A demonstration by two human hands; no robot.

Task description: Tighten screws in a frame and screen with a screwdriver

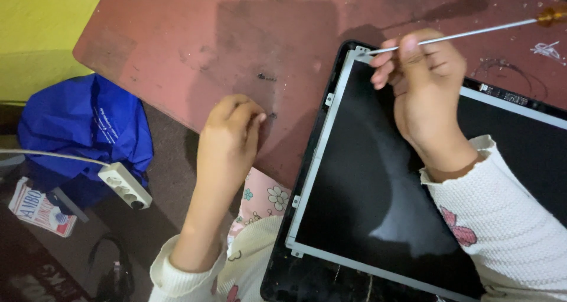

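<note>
Gripping one screwdriver [472, 33], your right hand [422, 80] has its fingers closed round the thin metal shaft near the tip. The tip sits at the top left corner of the screen panel [366, 178], on the silver bracket there. The shaft's long axis runs from that corner up and to the right, away from your hand, ending in an amber handle at the far edge of view.

Your left hand [227, 139] rests on the red worktop [195, 42], just left of the panel, its fingertips pinched together over a small dark speck; whether anything is held between them cannot be told. It is the hand farther from the tool.

One panel lies under your right wrist, tilted, its near corner overhanging the worktop edge.

Further left of your left hand, down on the floor, lie one blue bag [88, 131], one white power strip [125, 185] with its cable, and one small printed box [40, 207].
</note>
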